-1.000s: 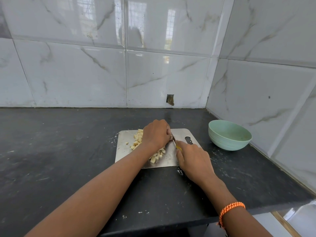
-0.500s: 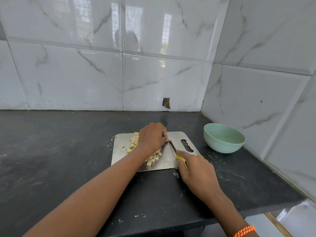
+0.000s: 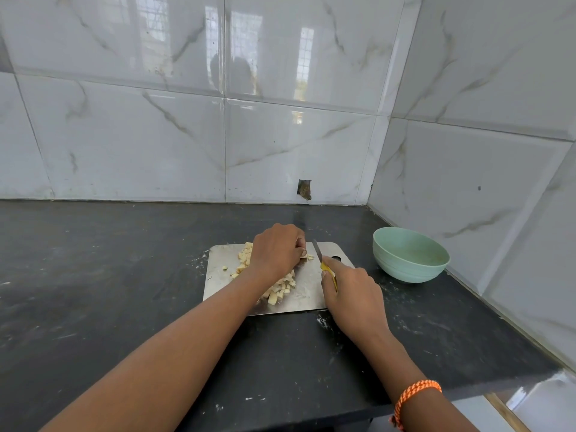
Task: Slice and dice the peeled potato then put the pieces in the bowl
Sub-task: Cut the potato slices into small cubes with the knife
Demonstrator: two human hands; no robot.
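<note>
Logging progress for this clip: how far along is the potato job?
Done: most of the potato is diced; a pile of diced pieces lies on the steel cutting board. In hand: the left hand is curled over something at the board's far end, hidden from view, while the right hand grips the yellow-handled knife beside it. Left: the green bowl looks empty, so no pieces have been transferred.
</note>
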